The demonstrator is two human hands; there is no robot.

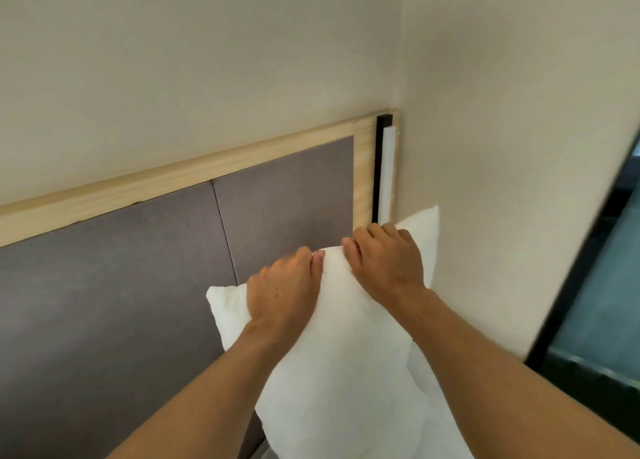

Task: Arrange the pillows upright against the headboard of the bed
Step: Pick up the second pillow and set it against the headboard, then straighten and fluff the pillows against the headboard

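Note:
A white pillow [332, 348] stands upright against the grey padded headboard [121, 285] near the room's right corner. My left hand [282, 290] grips its top edge, fingers curled over the back. My right hand [386, 259] grips the same top edge just to the right. A second white pillow [427, 237] stands behind and to the right of it, partly hidden, against the side wall. The lower part of both pillows is out of view.
The headboard has a light wooden frame [194, 178] with a black and white vertical strip [382, 171] at its right end. A beige side wall [502, 147] closes the corner on the right. A dark glass panel [599, 303] is at the far right.

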